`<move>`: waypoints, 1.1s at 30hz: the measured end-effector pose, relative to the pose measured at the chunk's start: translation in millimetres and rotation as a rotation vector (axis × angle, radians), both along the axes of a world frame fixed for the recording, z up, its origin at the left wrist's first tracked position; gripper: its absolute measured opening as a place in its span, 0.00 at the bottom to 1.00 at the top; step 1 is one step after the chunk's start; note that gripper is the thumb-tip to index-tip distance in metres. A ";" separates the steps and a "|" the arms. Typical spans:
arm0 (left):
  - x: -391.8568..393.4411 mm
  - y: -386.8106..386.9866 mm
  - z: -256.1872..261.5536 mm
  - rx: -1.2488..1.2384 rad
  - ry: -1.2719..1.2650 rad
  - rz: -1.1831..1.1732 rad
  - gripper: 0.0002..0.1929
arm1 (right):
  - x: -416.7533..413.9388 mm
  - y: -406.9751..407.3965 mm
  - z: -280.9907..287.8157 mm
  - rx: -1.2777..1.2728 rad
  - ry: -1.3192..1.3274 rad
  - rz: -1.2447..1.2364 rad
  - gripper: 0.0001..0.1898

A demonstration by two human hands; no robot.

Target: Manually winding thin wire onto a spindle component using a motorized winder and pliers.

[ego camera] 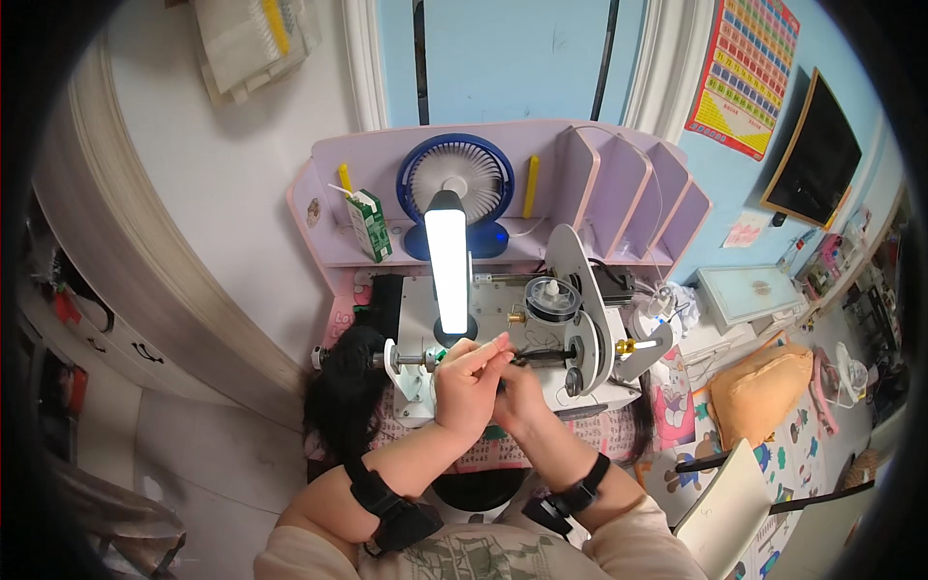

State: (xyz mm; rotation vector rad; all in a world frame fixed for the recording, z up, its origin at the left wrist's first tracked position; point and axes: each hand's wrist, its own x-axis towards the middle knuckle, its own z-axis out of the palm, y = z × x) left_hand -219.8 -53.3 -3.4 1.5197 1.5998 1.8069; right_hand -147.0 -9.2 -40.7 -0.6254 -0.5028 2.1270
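My left hand point(464, 388) and my right hand point(520, 399) meet over the middle of a white bench-top winding machine point(418, 308). The left thumb and fingers are pinched together; whatever lies between them is too small to make out. Curled below, my right fingers grip a black strand point(544, 355) that runs to the round plates at the machine's right. Behind it sits a clear spool of black thread point(552, 299). On the left, a steel shaft point(413, 359) passes through a white bracket point(392, 362). A bundle of long black hair point(344, 395) hangs beside that bracket.
A lit lamp point(448, 272) stands upright just behind my hands. Farther back, a blue fan point(455, 181) and a green drink carton point(370, 225) rest on a lilac shelf point(348, 138). To the right are an orange cushion point(761, 388) and a white chair point(728, 493).
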 end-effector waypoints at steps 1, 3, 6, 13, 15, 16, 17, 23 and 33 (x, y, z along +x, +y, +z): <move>0.4 2.0 -1.3 0.014 -0.104 0.037 0.13 | -10.5 5.2 4.1 -0.091 0.076 0.052 0.03; 3.2 -1.0 7.4 -0.076 -0.088 0.086 0.12 | -17.9 16.5 0.3 -0.184 0.153 0.103 0.03; 9.9 -1.5 22.8 -0.182 -0.123 0.122 0.11 | -24.9 37.5 -19.4 0.079 0.588 0.205 0.03; 0.2 2.1 20.8 -0.271 -0.255 0.015 0.07 | -27.6 25.9 -16.1 0.062 0.383 0.174 0.04; -8.4 -5.5 18.3 -0.320 -0.275 -0.039 0.05 | -16.3 1.3 -8.2 -0.094 0.202 0.139 0.04; -13.4 -8.6 16.9 -0.368 -0.298 -0.103 0.04 | -7.2 -10.4 -11.1 -0.163 0.155 0.113 0.04; -18.1 -13.0 17.5 -0.368 -0.297 -0.105 0.04 | 0.2 -19.1 -11.2 -0.232 0.108 0.086 0.04; -33.5 -21.7 18.0 -0.107 0.177 -0.395 0.03 | 28.3 -42.4 17.9 0.011 -0.051 -0.068 0.04; -15.4 -11.7 10.7 -0.048 0.172 -0.208 0.12 | 31.5 -53.5 -11.4 0.478 -0.333 -0.029 0.02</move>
